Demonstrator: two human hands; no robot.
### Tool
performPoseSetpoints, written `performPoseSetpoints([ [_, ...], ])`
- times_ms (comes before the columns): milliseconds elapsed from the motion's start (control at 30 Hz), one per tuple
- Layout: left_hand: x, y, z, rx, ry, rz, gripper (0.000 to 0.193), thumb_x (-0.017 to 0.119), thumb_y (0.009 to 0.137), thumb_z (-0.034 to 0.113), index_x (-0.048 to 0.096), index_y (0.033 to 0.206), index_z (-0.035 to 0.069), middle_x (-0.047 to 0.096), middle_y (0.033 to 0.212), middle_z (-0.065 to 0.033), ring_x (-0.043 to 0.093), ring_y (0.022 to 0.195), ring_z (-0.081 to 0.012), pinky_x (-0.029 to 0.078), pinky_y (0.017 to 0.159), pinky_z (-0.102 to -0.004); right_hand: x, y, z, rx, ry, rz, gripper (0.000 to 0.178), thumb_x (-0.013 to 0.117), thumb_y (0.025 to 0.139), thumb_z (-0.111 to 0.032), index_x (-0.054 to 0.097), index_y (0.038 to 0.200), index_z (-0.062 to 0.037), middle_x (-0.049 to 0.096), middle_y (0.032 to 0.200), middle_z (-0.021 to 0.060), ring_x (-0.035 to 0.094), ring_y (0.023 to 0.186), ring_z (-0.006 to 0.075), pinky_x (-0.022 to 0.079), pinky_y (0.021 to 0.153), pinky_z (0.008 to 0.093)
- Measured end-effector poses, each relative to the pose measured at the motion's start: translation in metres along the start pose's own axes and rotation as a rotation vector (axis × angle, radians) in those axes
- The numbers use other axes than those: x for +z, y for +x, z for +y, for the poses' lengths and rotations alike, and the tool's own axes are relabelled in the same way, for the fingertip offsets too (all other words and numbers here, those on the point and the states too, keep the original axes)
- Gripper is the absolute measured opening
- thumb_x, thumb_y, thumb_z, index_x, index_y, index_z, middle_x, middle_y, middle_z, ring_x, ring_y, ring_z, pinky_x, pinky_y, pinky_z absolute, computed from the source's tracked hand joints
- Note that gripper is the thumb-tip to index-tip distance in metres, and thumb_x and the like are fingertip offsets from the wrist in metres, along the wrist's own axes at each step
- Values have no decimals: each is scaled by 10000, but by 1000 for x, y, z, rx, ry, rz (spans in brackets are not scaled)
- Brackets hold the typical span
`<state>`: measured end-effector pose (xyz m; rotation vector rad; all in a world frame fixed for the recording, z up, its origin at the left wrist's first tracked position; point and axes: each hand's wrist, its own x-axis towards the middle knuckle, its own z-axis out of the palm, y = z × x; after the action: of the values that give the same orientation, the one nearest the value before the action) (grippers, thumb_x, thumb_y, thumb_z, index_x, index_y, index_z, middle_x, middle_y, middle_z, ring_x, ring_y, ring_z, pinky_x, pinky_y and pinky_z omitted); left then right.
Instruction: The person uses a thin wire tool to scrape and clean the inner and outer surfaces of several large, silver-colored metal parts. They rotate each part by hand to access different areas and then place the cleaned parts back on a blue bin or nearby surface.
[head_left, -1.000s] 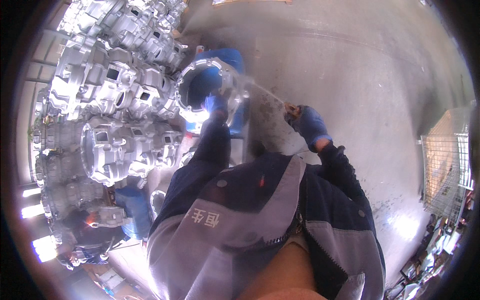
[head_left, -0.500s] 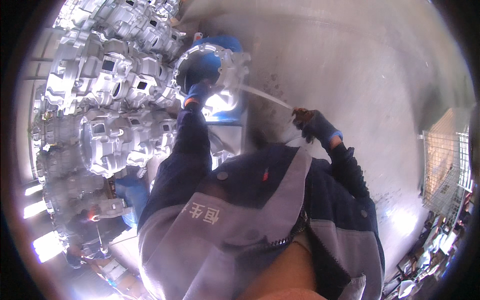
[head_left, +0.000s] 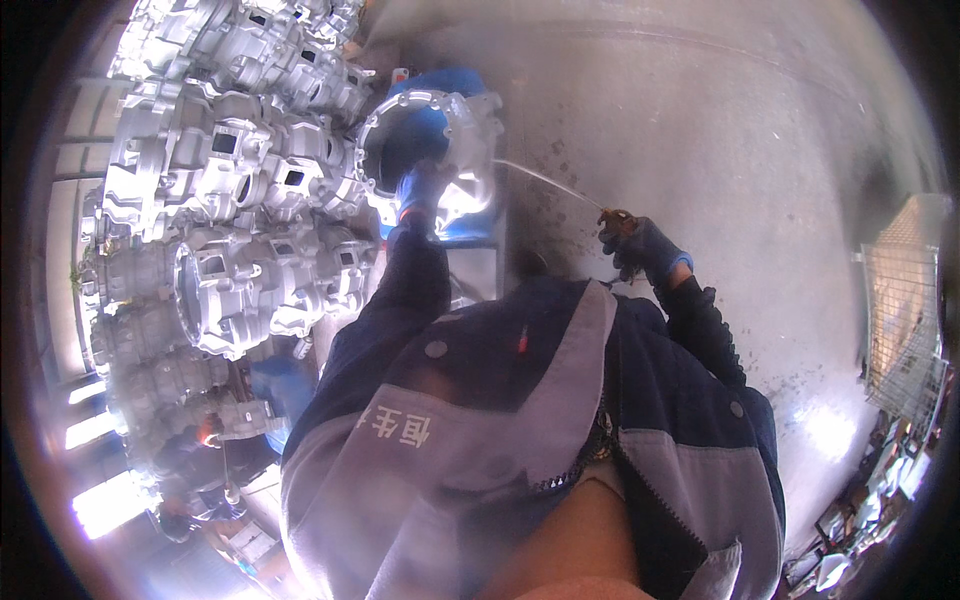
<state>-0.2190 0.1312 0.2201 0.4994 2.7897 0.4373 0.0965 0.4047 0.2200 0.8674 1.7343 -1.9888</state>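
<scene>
A silver cast-metal housing (head_left: pixel 477 140) with a wide, round, flanged mouth stands ahead of me on a blue support (head_left: pixel 468 226). My left hand (head_left: pixel 425 188), in a blue glove, closes on the near side of its mouth; some of its fingers are hidden against the metal. Out to the right, my gloved right hand (head_left: pixel 648 248) grips a brownish air blow gun (head_left: pixel 617 219). From it a long thin tube (head_left: pixel 550 182) runs leftward to the housing's right side, where its tip cannot be made out.
Stacked silver housings (head_left: pixel 240 165) fill the left side, close to my left arm. Another person's orange glove (head_left: pixel 209 430) shows at the lower left, near a blue drum (head_left: pixel 282 390). A wire-mesh cage (head_left: pixel 902 310) stands at the far right, above piled scrap (head_left: pixel 870 515).
The view has shifted slightly, so most things sit a little farther right. The tube now shows thinner and sharper. Both hands keep their holds.
</scene>
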Motion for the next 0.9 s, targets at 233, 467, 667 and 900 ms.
performPoseSetpoints([
  [233,-21,5,-29,297,115,-93,712,693,724,644,657,1158,80,690,1076,-159,638,1041,-354,491,885,-427,16,-13,-30,2,81,-161,295,600,869,-73,606,1158,-13,668,891,100,634,640,163,533,499,294],
  [467,-23,-4,-55,210,117,-148,541,786,707,524,687,1006,84,691,951,-149,652,925,-351,504,800,-431,9,-5,-18,-32,137,-164,288,614,878,-97,598,1155,-19,653,843,45,606,607,135,494,480,249],
  [667,2,-19,-27,116,19,102,536,715,745,583,717,1034,131,691,1018,-177,633,988,-396,505,824,-461,-3,-21,-11,-170,14,-100,281,609,878,-83,622,1156,-46,658,883,13,575,614,86,462,473,230],
  [900,20,34,-6,-86,-190,-1,545,638,822,524,688,1133,79,676,1102,-202,620,1069,-381,462,895,-450,4,-22,-25,-189,5,-27,303,565,879,-31,637,1173,-42,645,846,0,564,608,92,455,491,225],
])
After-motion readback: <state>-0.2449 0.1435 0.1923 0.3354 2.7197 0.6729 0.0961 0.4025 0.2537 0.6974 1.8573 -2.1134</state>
